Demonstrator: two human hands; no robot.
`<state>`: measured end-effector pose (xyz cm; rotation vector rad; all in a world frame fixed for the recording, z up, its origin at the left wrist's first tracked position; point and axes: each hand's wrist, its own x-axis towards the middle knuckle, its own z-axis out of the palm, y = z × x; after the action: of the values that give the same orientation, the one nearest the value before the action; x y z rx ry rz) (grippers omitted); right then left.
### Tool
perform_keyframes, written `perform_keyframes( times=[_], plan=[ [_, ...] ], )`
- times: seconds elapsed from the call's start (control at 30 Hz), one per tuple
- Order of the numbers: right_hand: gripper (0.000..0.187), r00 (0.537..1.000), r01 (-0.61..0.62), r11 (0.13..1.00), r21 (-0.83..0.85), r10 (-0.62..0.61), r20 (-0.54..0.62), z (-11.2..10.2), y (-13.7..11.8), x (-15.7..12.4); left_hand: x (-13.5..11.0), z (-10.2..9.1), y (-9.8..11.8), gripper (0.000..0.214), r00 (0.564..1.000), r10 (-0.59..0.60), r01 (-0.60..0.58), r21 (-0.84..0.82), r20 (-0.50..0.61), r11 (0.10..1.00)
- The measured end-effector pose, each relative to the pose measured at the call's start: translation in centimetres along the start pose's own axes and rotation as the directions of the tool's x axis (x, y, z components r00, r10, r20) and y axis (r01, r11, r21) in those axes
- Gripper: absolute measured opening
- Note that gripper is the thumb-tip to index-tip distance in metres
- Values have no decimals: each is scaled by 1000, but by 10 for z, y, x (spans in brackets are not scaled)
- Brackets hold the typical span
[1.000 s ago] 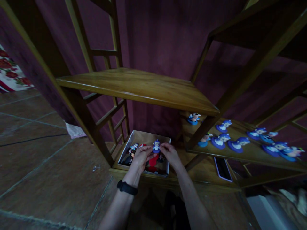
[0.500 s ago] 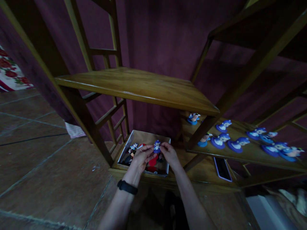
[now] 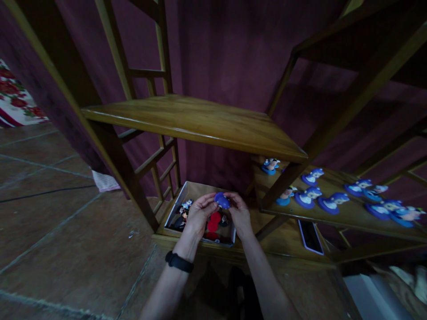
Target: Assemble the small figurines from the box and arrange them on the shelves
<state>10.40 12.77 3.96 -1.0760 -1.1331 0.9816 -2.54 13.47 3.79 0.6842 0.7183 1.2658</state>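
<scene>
Between my fingertips is a small purple figurine (image 3: 222, 200), tipped so that its purple base shows. My left hand (image 3: 200, 214) pinches it from the left, and my right hand (image 3: 239, 212) grips its right side. Both hands are over an open cardboard box (image 3: 180, 189) on the low wooden ledge. Inside the box, small figurines (image 3: 185, 210) lie at the left and red pieces (image 3: 213, 221) in the middle. My left hand covers part of the contents.
A wooden shelf board (image 3: 193, 118) spans above the box. On the right shelf stand several purple and blue figurines (image 3: 307, 197). Below them a phone (image 3: 311, 236) lies on the ledge. A post (image 3: 296, 169) separates the bays. A pale box (image 3: 370, 295) is at lower right.
The figurine has turned from upright, with its front showing, to tipped with its purple base showing. My hands have shifted slightly around it.
</scene>
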Motion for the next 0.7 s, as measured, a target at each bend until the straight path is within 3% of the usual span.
perform_keyframes(
  times=[0.53, 0.7],
  plan=[
    [21, 999, -30, 997, 77, 28, 37, -1, -4, 0, 1, 2, 3, 33, 998, 45, -45, -18, 39, 999],
    [20, 999, -2, 999, 43, 0, 33, 0, -6, 0, 1, 0, 4, 35, 999, -19, 21, -65, 37, 998]
  ],
)
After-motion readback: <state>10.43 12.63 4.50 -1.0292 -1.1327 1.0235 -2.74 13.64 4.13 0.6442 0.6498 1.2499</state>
